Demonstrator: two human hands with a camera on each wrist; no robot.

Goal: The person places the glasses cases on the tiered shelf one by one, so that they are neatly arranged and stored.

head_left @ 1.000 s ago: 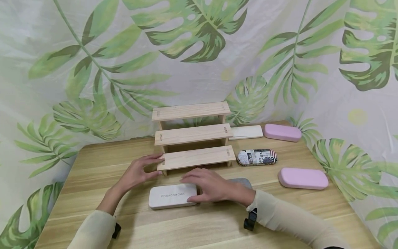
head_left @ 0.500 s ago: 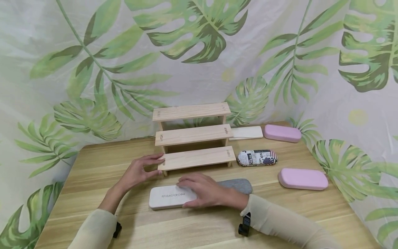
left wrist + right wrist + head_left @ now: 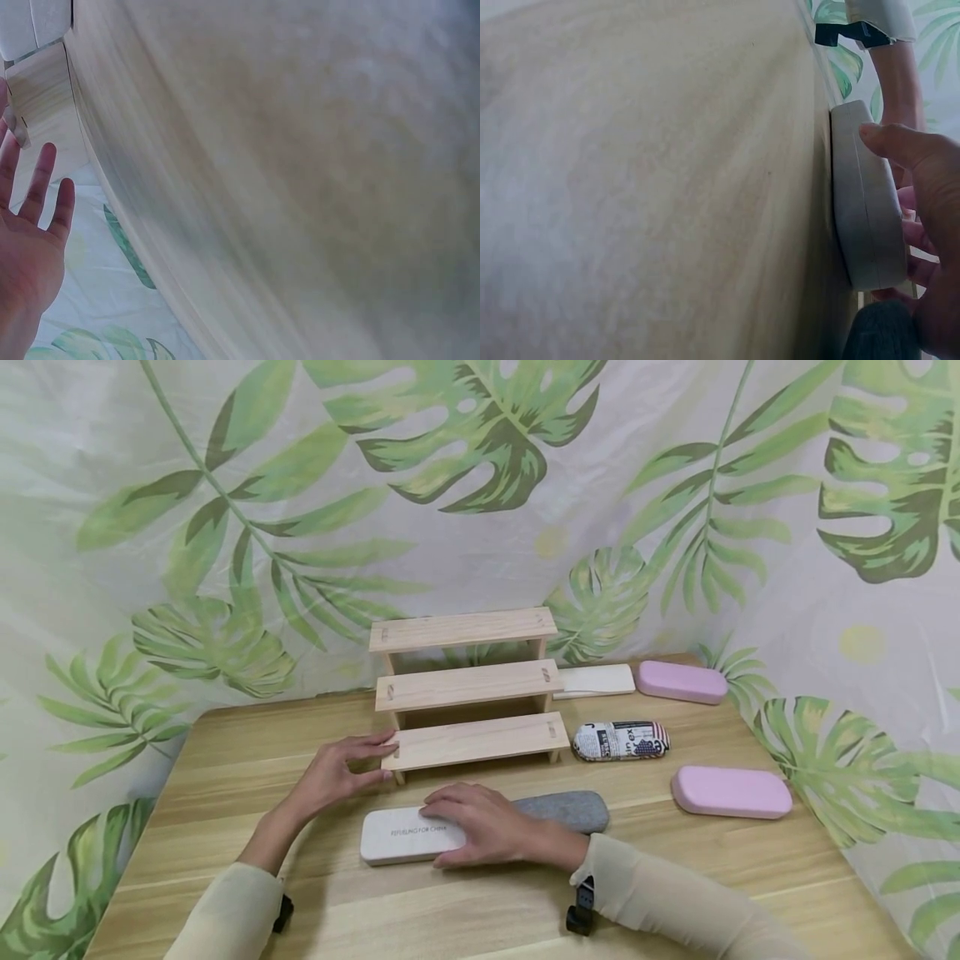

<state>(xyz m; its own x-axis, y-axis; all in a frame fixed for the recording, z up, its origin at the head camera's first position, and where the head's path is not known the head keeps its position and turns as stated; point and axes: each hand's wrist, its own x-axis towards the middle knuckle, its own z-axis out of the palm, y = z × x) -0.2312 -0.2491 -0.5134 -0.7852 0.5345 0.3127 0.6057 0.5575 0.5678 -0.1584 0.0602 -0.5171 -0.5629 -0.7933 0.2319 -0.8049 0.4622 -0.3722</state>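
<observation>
Right hand (image 3: 487, 828) arched over white case (image 3: 397, 838)

lettered case (image 3: 393, 839): off-white, dark print | slim case (image 3: 573, 811): grey | 2 rounded cases (image 3: 731, 792): pink | backdrop (image 3: 480, 560): whitish, green leaves

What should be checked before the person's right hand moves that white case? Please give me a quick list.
1. Right hand on the white case, thumb and fingers on opposite sides: ok.
2. Grip firm enough to lift: cannot tell.
3. Case shut, only a seam showing: ok.
4. Case lying flat on the table: ok.
5. Left hand at the left end of the wooden stand's lowest step: ok.
6. Gap to the grey case: cannot tell.
</observation>
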